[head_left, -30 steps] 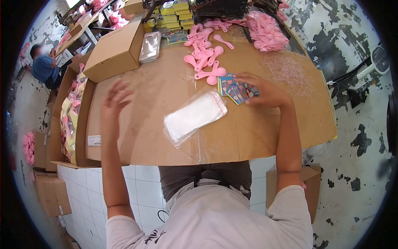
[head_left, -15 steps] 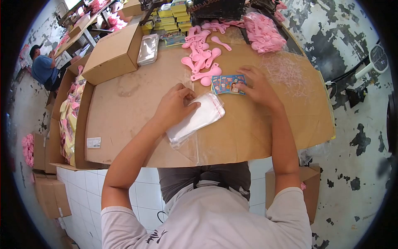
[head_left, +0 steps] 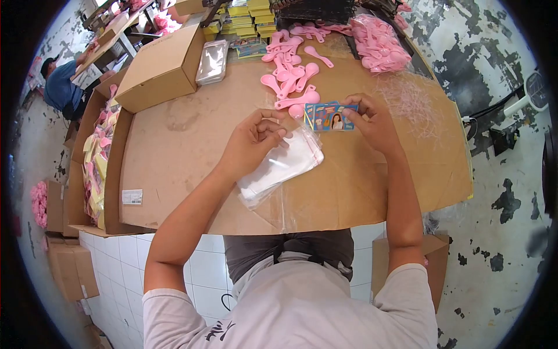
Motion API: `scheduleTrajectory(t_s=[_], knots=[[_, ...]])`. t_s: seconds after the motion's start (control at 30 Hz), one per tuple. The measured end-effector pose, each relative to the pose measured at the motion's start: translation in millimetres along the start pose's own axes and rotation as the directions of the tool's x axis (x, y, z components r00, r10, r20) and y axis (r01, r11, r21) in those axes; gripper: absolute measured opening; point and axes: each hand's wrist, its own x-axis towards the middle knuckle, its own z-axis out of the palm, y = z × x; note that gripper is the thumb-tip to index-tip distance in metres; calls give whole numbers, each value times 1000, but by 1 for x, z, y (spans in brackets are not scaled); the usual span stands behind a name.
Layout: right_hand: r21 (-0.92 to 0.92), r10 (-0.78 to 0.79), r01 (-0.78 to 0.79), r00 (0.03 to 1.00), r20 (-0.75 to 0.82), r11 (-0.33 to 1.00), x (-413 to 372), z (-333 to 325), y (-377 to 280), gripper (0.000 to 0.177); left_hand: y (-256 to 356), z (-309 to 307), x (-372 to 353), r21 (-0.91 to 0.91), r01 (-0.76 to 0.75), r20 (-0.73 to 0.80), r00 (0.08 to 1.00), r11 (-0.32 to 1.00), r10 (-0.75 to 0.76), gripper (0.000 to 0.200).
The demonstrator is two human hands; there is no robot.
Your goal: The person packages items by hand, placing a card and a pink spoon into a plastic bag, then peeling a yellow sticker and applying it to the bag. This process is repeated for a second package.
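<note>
A stack of clear plastic bags (head_left: pixel 278 171) lies on the cardboard-covered table in front of me. My left hand (head_left: pixel 256 139) is at its upper left, fingers curled and thumb against the loose film of the top bag. My right hand (head_left: pixel 375 125) pinches the right end of a blue printed card (head_left: pixel 337 121) between thumb and fingers. More blue cards overlap beside it on the left, close to the bags' open end. Just beyond the cards lies a loose pile of pink plastic spoons (head_left: pixel 289 78).
A closed carton (head_left: pixel 160 70) and a pack of clear bags (head_left: pixel 212 62) stand back left. An open box (head_left: pixel 113 192) of packed items is at the left edge. A bag of pink spoons (head_left: pixel 381 46) and plastic shreds (head_left: pixel 410 104) lie right. A person (head_left: pixel 61 87) sits far left.
My right hand has drawn the card slightly right and lifted its end. My left hand has shifted up and right, its thumb rising from the stack's surface with the top film.
</note>
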Motion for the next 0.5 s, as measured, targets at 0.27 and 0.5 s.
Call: scheduleTrajectory(t_s=[0.27,0.5], knots=[[348,19,-4,999,-39,937,-6,35,-7,19,-2,3,0,-11,43,-17,999,999,-43,42],[94,-211,204,975,73,975,-5,34,-8,26,1,5,1,105,23,-44,999,994,-18,40]])
